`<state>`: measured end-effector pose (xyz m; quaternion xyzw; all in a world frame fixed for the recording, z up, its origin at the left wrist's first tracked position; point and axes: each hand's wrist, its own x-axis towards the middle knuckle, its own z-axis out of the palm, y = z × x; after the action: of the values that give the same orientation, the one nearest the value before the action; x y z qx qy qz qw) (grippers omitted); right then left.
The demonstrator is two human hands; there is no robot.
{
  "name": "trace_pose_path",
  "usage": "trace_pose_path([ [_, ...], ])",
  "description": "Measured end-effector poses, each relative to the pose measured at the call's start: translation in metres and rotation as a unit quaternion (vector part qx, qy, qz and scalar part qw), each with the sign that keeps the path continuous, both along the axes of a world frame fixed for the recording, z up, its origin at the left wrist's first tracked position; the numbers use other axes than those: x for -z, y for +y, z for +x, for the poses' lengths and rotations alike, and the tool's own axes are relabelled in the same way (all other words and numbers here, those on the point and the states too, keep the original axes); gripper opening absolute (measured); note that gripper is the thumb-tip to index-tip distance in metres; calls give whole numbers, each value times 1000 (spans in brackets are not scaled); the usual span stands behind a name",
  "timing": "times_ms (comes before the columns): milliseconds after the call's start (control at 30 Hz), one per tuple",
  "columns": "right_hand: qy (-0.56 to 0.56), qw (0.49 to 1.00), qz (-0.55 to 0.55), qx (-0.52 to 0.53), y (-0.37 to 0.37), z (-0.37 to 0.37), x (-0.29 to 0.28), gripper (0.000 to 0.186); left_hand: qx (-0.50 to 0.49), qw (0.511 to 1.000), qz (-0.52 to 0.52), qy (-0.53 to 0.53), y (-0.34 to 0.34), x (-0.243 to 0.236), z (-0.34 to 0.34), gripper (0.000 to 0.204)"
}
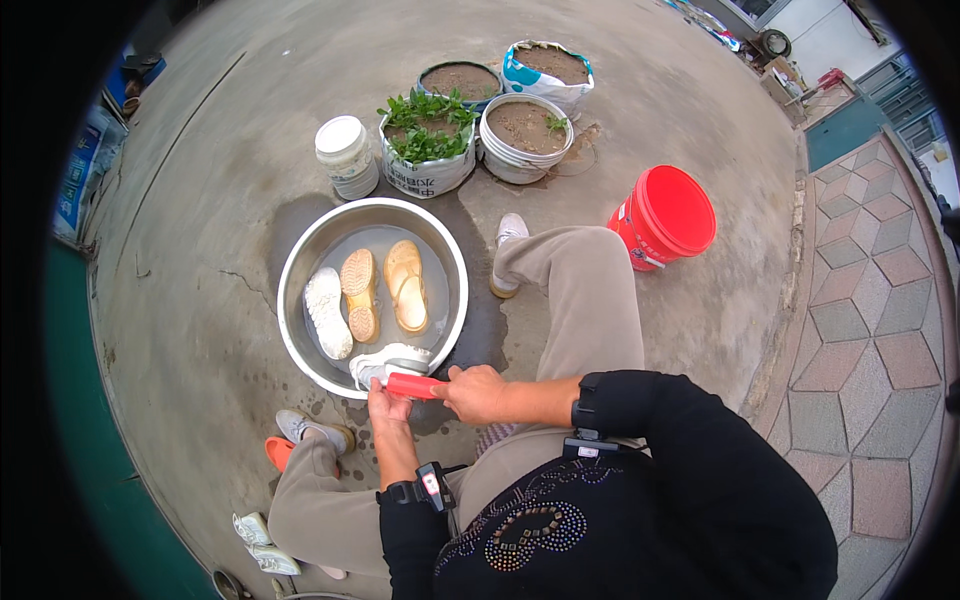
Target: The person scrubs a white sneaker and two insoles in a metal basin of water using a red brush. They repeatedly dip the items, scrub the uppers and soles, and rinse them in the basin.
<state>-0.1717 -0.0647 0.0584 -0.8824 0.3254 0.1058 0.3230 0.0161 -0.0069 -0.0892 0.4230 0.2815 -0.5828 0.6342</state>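
A wide metal basin (287, 300) of shallow water stands on the ground before me. At its near rim my left hand (388, 402) is closed on a white shoe (368, 364), partly hidden behind my fingers and the red tool. My right hand (476, 392) grips a red brush (414, 386), which lies against the shoe; its bristles cannot be made out clearly. In the basin are another white shoe (326, 312), sole up, a tan clog (359, 293) showing its sole, and a second tan clog (405, 285) with its opening upward.
A lidded white bucket (346, 158) and several soil-filled planters, one a leafy planter (430, 140), stand beyond the basin. To the right is a red bucket (665, 220). Left of my leg sit an orange slipper (278, 453) and a pair of white shoes (266, 545). Wet concrete surrounds the basin.
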Motion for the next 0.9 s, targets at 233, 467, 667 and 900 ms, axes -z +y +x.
trace_pose_path([
  [233,-39,997,-48,47,-10,33,7,27,-88,995,-52,11,-12,-13,2,43],
  [467,-13,998,-52,-19,-8,26,-1,31,-104,994,-27,17,-5,-10,16,39],
  [667,-27,999,-1,40,-23,41,3,32,-92,991,-69,64,-3,13,24,36],
  [900,-64,995,-42,-60,-11,35,1,29,-88,995,20,43,3,19,33,34],
])
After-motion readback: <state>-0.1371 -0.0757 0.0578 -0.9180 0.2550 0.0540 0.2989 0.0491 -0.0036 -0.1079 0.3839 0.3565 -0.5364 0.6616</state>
